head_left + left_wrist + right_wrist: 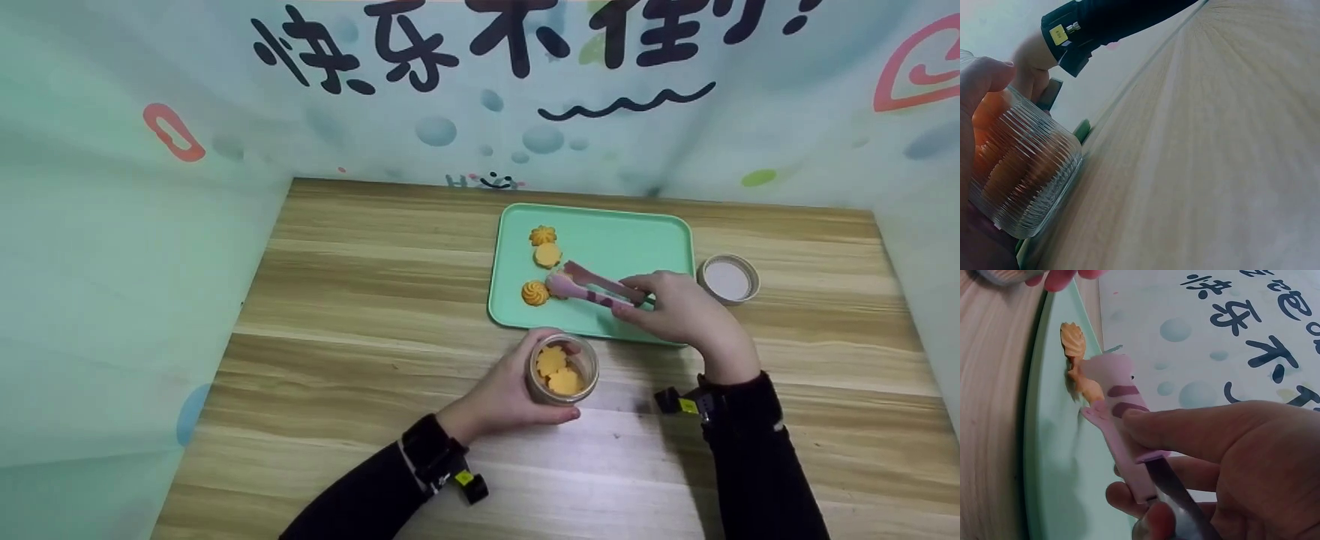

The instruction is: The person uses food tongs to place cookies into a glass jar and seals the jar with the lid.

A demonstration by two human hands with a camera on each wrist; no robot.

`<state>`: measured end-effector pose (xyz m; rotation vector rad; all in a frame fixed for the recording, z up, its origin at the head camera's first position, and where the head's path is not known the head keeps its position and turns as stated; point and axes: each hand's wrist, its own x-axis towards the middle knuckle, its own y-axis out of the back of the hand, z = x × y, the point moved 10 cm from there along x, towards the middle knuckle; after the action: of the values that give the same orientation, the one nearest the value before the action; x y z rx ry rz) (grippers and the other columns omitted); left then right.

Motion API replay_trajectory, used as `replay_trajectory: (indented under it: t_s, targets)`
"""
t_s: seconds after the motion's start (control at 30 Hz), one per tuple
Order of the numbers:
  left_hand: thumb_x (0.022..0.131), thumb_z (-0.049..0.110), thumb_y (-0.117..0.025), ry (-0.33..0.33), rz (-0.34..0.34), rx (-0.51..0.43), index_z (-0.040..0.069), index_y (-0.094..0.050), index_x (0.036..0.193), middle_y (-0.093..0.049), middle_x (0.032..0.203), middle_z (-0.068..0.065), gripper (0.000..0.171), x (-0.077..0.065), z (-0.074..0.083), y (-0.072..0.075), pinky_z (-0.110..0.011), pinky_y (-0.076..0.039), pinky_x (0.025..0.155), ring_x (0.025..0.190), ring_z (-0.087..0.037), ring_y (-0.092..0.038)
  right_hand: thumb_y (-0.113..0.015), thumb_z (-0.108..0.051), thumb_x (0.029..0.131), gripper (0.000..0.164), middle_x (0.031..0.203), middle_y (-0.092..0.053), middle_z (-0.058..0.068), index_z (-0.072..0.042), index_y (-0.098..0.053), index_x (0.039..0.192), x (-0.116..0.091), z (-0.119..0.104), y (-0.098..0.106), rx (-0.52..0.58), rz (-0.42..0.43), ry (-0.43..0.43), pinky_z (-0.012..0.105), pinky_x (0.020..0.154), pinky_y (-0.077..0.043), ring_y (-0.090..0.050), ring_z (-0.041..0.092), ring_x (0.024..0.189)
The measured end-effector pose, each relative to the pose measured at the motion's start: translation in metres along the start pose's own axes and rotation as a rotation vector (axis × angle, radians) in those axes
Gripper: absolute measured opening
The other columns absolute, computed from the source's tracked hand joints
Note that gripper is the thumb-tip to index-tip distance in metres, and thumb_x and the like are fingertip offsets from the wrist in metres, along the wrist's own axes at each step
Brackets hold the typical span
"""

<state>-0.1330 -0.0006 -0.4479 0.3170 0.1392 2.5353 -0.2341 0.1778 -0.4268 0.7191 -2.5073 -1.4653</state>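
Observation:
My left hand (pixel 504 394) grips a ribbed glass jar (pixel 591 386), its open mouth facing up in the head view. Inside the jar lie several flower-shaped cookies (pixel 564 381). Between thumb and fingers, my right hand (pixel 679 309) holds pink tongs (pixel 581 291) with a metal handle, reaching over a mint-green tray (pixel 630 244). The tong tips are around or beside a cookie that they mostly cover; whether they pinch it I cannot tell. A swirled cookie (pixel 535 293) lies just left of the tips. Two more touch near the tray's back left, a ridged one (pixel 543 235) and a flat-faced one (pixel 548 256).
A round lid (pixel 728 279) lies against the tray's right side on the wood-grain table (pixel 360 300). Behind the table hangs a printed cloth (pixel 450 135), and more cloth closes the left and right sides. The jar stands close to the tray's front edge.

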Motion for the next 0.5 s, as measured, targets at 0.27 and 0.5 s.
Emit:
replay_trajectory:
  t_s: [0.27, 0.5]
  targets:
    - [0.071, 0.019, -0.095, 0.006, 0.000, -0.005, 0.019, -0.040, 0.145, -0.051, 0.139, 0.003, 0.092, 0.0000, -0.0013, 0.0002, -0.038, -0.036, 0.113, 0.130, -0.015, -0.049, -0.074, -0.028, 0.094, 0.031, 0.084, -0.064, 0.003, -0.005, -0.074, 0.115, 0.0005, -0.0036, -0.0012, 0.016, -0.003, -0.005, 0.037, 0.063, -0.039, -0.051, 0.023, 0.074]
    - [0.072, 0.021, -0.095, 0.028, 0.000, 0.007, 0.021, -0.040, 0.145, -0.051, 0.138, 0.002, 0.091, -0.0014, -0.0013, 0.0000, -0.037, -0.038, 0.112, 0.128, -0.016, -0.050, -0.078, -0.027, 0.091, 0.027, 0.090, -0.067, 0.005, -0.006, -0.077, 0.109, -0.0025, -0.0067, 0.0056, -0.011, 0.036, -0.004, 0.038, 0.067, -0.043, -0.054, 0.024, 0.078]
